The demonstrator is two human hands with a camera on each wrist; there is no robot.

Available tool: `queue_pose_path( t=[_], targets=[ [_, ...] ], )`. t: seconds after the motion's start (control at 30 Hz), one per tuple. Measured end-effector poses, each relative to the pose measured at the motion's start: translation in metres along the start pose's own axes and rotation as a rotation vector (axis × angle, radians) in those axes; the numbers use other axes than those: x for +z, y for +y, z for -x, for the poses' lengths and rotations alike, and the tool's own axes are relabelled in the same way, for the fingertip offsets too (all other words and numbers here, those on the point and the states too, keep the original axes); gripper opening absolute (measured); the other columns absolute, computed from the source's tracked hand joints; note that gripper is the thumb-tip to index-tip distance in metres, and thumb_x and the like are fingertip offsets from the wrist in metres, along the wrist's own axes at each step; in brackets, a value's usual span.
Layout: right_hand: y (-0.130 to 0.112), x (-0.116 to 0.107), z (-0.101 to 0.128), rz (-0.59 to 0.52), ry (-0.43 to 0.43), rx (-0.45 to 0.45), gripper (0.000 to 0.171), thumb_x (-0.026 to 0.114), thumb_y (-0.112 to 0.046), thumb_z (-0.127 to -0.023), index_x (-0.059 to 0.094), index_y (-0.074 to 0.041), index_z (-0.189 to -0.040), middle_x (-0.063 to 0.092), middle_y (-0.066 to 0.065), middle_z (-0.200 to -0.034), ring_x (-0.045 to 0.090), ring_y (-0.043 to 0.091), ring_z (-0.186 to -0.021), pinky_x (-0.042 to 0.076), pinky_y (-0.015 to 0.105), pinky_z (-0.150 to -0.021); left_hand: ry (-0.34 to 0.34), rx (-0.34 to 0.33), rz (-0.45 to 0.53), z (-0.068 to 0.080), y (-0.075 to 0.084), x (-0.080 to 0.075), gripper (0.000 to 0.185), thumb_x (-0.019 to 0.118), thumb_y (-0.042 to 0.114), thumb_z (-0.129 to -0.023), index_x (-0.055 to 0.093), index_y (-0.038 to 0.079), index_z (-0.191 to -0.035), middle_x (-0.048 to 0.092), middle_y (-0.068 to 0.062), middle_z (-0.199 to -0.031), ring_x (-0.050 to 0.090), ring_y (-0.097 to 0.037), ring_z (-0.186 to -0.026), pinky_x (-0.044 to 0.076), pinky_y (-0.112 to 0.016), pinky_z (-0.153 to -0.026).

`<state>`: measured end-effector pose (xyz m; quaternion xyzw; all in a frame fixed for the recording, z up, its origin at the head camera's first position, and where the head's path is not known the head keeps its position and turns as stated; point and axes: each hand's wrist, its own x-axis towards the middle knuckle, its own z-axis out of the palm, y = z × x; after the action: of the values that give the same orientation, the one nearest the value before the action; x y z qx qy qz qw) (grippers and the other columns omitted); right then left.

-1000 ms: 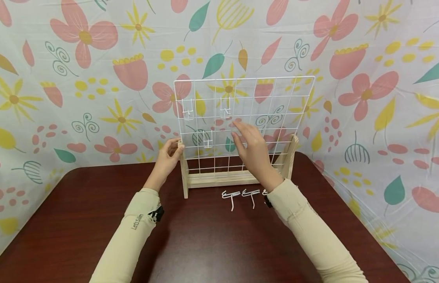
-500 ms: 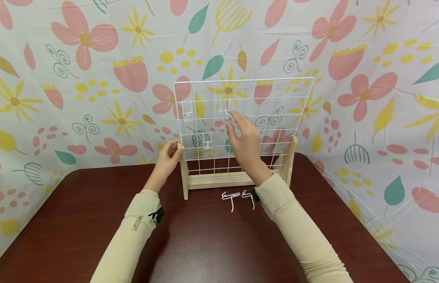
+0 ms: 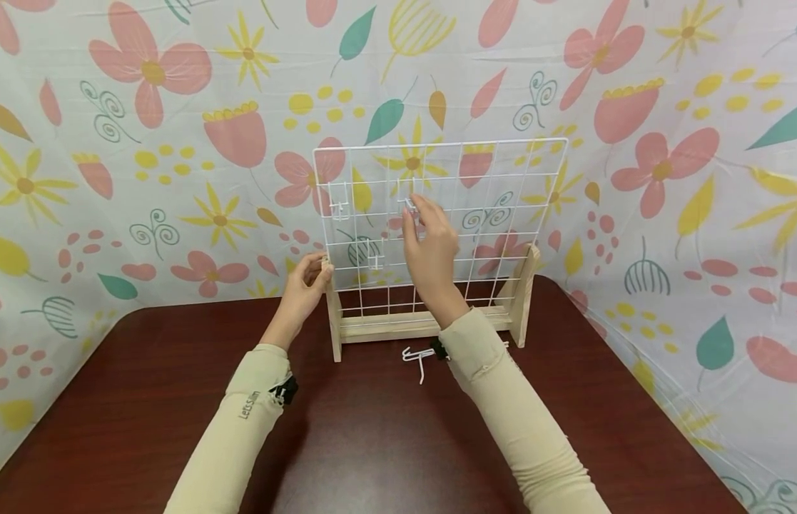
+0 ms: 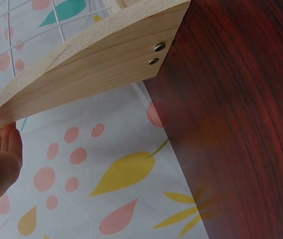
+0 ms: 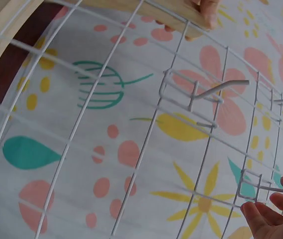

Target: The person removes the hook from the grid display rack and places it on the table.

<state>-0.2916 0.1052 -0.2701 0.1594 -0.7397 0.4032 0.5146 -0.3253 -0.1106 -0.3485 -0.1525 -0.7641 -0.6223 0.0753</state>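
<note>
A white wire grid panel [image 3: 439,145] stands upright in a pale wooden stand [image 3: 385,330]. My left hand [image 3: 305,280] grips the top of the stand's left upright [image 4: 76,67]. At the upper middle of the grid, my right hand [image 3: 432,253] pinches the prong of a white wire hook [image 5: 250,186] that hangs on the grid wires. To its left hangs a second hook [image 3: 339,202], near the grid's left edge. Lower down, between these two, is a third hook [image 3: 375,255], its prong sticking out towards me.
On the dark red-brown table [image 3: 180,414], in front of the stand, lies a loose white hook [image 3: 419,354]. My right wrist and sleeve [image 3: 494,378] cover part of the table beside it. Behind everything hangs a floral cloth [image 3: 180,164].
My right hand has moved left and a little up to the upper middle hook, and its thumb and fingers have closed on the prong. The left hand stays on the upright.
</note>
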Motion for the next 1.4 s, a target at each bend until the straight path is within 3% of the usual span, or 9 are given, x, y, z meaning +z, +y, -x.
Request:
queue_pose_path(
  t=[0.3, 0.53, 0.87, 1.1, 1.27, 1.4],
  targets=[
    [-0.004, 0.007, -0.002, -0.021, 0.037, 0.039, 0.022, 0.058, -0.002, -0.095, 0.066, 0.009, -0.113, 0.065, 0.021, -0.115, 0.065, 0.031, -0.098, 0.054, 0.030, -0.083, 0.009, 0.005, 0.001, 0.001, 0.000, 0.001, 0.040, 0.053, 0.018, -0.100, 0.046, 0.005, -0.137, 0.049, -0.023, -0.136, 0.053, -0.027, -0.112, 0.046, -0.026, -0.086],
    [-0.003, 0.009, -0.002, -0.005, 0.046, 0.021, 0.021, 0.059, -0.004, -0.095, 0.068, 0.008, -0.110, 0.065, 0.023, -0.113, 0.067, 0.030, -0.093, 0.054, 0.033, -0.082, 0.008, -0.001, -0.011, 0.002, 0.001, 0.000, 0.042, 0.053, 0.021, -0.100, 0.045, 0.006, -0.138, 0.049, -0.022, -0.136, 0.052, -0.030, -0.114, 0.046, -0.034, -0.091],
    [-0.002, 0.009, -0.004, -0.022, 0.087, -0.007, 0.021, 0.059, -0.004, -0.095, 0.069, 0.007, -0.110, 0.066, 0.024, -0.112, 0.070, 0.028, -0.085, 0.056, 0.032, -0.077, 0.013, -0.003, -0.005, 0.001, 0.001, 0.001, 0.040, 0.054, 0.019, -0.100, 0.046, 0.006, -0.137, 0.050, -0.023, -0.135, 0.053, -0.030, -0.112, 0.047, -0.032, -0.090],
    [-0.005, 0.009, -0.007, -0.037, 0.133, -0.030, 0.020, 0.060, -0.004, -0.094, 0.070, 0.007, -0.107, 0.067, 0.023, -0.110, 0.070, 0.028, -0.088, 0.056, 0.032, -0.078, 0.006, -0.010, -0.002, 0.001, 0.000, 0.001, 0.041, 0.054, 0.022, -0.100, 0.046, 0.006, -0.137, 0.051, -0.018, -0.135, 0.053, -0.027, -0.111, 0.047, -0.031, -0.089],
    [-0.006, 0.008, -0.008, -0.058, 0.169, -0.021, 0.020, 0.061, -0.005, -0.094, 0.071, 0.006, -0.108, 0.067, 0.022, -0.111, 0.070, 0.028, -0.090, 0.055, 0.027, -0.080, -0.001, -0.025, 0.007, 0.006, 0.012, 0.001, 0.042, 0.052, 0.018, -0.100, 0.044, 0.002, -0.138, 0.049, -0.020, -0.137, 0.052, -0.029, -0.114, 0.046, -0.033, -0.091],
    [-0.006, 0.005, -0.007, -0.068, 0.182, -0.039, 0.020, 0.062, -0.006, -0.094, 0.071, 0.004, -0.108, 0.067, 0.021, -0.111, 0.070, 0.027, -0.089, 0.055, 0.027, -0.080, 0.006, -0.009, -0.001, 0.002, 0.003, 0.000, 0.042, 0.052, 0.019, -0.101, 0.044, 0.003, -0.139, 0.048, -0.022, -0.138, 0.052, -0.028, -0.114, 0.046, -0.029, -0.090]
  ],
)
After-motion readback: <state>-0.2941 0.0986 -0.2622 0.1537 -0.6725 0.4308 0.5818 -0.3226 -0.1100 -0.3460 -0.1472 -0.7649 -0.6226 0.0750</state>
